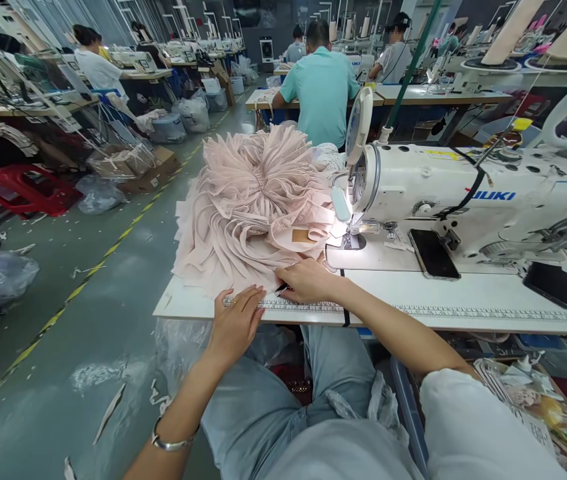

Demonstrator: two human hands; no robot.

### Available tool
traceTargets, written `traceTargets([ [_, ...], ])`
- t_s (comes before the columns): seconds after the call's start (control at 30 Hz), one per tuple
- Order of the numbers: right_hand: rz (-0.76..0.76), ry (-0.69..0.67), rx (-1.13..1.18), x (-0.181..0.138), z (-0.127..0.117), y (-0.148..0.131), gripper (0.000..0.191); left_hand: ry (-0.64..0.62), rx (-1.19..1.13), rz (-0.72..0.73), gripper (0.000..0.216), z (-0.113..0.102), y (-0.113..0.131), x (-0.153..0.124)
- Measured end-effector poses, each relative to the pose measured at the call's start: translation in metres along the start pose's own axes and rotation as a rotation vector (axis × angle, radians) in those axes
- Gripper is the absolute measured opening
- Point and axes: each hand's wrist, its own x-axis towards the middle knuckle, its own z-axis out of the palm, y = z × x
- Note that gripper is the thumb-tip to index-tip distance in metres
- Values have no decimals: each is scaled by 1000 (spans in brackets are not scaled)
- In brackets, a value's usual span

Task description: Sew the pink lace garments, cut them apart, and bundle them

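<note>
A big heap of pale pink fabric pieces (253, 200) lies fanned out on the white sewing table (463, 300), left of the white sewing machine (463, 193). My left hand (236, 323) rests at the table's front edge, fingers stretched flat and touching the lower edge of the fabric. My right hand (306, 280) lies beside it with fingers curled, pinching the edge of the pink fabric; a small dark thing shows under the fingertips. A tan label (300, 235) sits on a piece near the needle.
A black phone (433, 253) lies on the machine bed and a dark device (553, 285) at the right. A printed ruler runs along the table's front. Other workers sit at tables ahead. Boxes, plastic bags and a red stool stand across the aisle at the left.
</note>
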Motion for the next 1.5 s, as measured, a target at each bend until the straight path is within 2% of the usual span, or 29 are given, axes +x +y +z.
traceTargets([
  [0.2, -47, 11, 75, -1, 3, -1, 23, -1, 21, 9, 24, -2, -1, 0],
  [0.33, -50, -4, 180, -10, 1, 5, 17, 25, 80, 25, 19, -11, -5, -1],
  [0.47, 58, 72, 289, -23, -3, 24, 18, 73, 220, -20, 14, -15, -4, 7],
  [0.57, 189, 164, 235, -30, -4, 36, 21, 64, 178, 52, 23, -5, 5, 20],
  [0.63, 211, 173, 170, -33, -3, 39, 20, 18, 103, 144, 32, 4, 13, 27],
  [0.7, 194, 157, 133, -34, -1, 38, 18, 5, 84, 179, 29, 9, 17, 30],
  [0.83, 127, 129, 96, -30, 6, 32, 20, 61, 121, 156, 17, 7, 16, 27],
  [0.93, 89, 123, 36, -22, 12, 27, 23, 64, 109, 161, 16, 2, 14, 24],
  [1.1, 83, 106, -71, -15, 13, 27, 17, 58, 111, 149, 14, 0, 16, 30],
  [1.17, 108, 104, -34, -19, 11, 32, 15, 49, 130, 132, 14, 4, 17, 38],
  [1.27, 241, 176, 17, -27, 12, 44, 17, 76, 111, 136, 17, 17, 20, 53],
  [1.37, 353, 242, -43, -32, 18, 54, 22, 87, 72, 181, 27, 30, 21, 65],
  [1.5, 305, 273, -138, -30, 24, 57, 14, 8, 78, 148, 20, 37, 21, 68],
])
